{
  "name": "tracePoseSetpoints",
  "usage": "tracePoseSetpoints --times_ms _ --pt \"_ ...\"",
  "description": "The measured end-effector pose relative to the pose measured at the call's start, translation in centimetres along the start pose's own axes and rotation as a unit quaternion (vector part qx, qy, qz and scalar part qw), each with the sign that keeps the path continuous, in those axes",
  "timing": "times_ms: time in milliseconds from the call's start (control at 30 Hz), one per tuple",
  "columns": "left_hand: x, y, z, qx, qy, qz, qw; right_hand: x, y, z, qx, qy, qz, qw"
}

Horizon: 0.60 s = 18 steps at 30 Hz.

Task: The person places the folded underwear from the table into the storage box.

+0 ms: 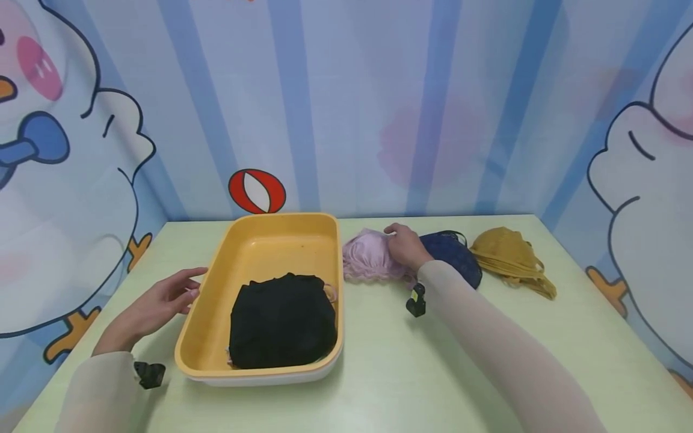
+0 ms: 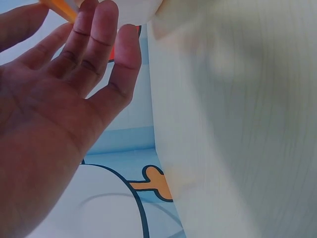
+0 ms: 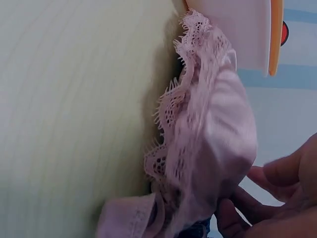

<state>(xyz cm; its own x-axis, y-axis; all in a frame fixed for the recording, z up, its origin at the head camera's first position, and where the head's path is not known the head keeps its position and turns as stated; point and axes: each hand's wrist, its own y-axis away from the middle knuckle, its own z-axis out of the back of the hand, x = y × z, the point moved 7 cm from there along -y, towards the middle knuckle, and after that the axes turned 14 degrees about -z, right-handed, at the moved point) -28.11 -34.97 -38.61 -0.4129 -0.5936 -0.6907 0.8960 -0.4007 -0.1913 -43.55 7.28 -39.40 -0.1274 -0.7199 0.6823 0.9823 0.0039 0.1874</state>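
Note:
A pink bra [image 1: 370,255] with lace trim lies right of the yellow tray [image 1: 340,288]. My right hand [image 1: 407,245] is at its right end; in the right wrist view, the thumb and fingers [image 3: 233,218] pinch the edge of the satin cup [image 3: 230,129]. My left hand [image 1: 168,300] is beside the tray's left wall, with relaxed fingers at the rim; whether they touch it is hard to tell. In the left wrist view its palm [image 2: 54,104] holds nothing. A black folded garment [image 1: 283,322] lies in the tray's near part, with a light pink strap [image 1: 329,293] beside it.
Partly behind my right forearm lies a navy bra [image 1: 452,255]. A mustard bra [image 1: 509,258] is farther right. The pale table [image 1: 390,373] meets a printed cloth backdrop [image 1: 357,108] at the back and sides.

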Motion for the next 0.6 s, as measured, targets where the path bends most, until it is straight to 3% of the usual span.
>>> tracePoseSetpoints --times_ms 600 --pt "0.05 -0.05 -0.07 0.002 -0.004 0.005 1.0000 -0.02 0.50 -1.03 0.058 0.097 -0.013 0.9935"
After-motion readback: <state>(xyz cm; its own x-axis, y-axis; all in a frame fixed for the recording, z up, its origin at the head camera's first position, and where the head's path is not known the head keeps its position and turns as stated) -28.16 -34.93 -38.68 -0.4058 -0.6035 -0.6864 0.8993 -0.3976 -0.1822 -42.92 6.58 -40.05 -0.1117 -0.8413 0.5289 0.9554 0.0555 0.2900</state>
